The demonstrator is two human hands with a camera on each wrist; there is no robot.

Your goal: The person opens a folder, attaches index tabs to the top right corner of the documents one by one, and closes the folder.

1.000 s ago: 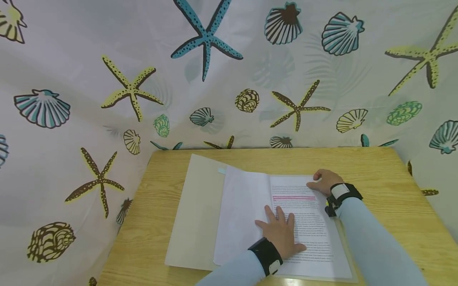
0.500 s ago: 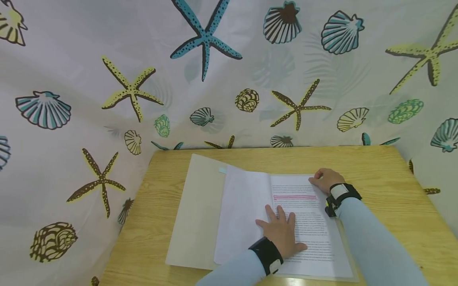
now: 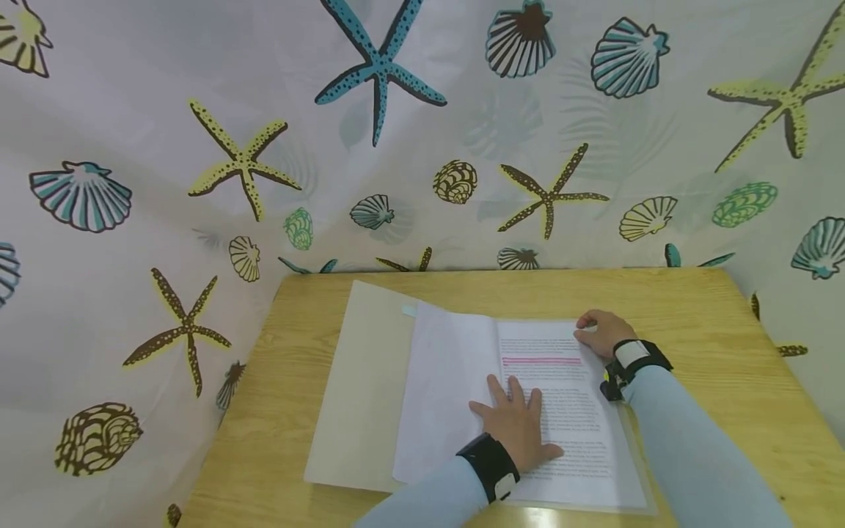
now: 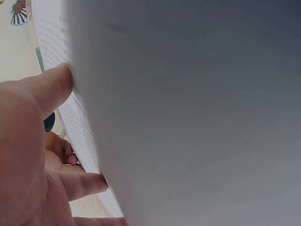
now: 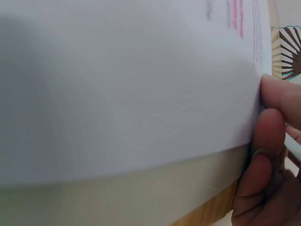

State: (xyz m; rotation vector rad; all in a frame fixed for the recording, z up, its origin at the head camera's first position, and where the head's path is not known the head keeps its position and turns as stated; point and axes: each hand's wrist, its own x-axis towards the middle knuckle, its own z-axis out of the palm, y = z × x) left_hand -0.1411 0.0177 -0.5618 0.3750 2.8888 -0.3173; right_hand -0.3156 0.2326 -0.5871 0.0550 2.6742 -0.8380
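A cream folder (image 3: 359, 411) lies open, with a printed document (image 3: 581, 411) in it. One line of the page's text is marked in pink. My left hand (image 3: 518, 429) rests spread on the lower middle of the printed page; its fingertips touch the sheet in the left wrist view. At the page's upper right corner, my right hand (image 3: 602, 334) pinches the page edge between thumb and curled fingers. In the right wrist view, a pale strip (image 5: 292, 148) shows among those fingers; what it is cannot be told.
The folder lies on a wooden table (image 3: 719, 367). A pale blue tab (image 3: 409, 311) sticks out at the top of the left-hand pages. Behind and beside the table hangs a white cloth (image 3: 422, 147) printed with starfish and shells.
My right hand has shifted slightly right along the page's top corner, and its thumb and fingers have drawn closer together. The left hand stays in place on the page.
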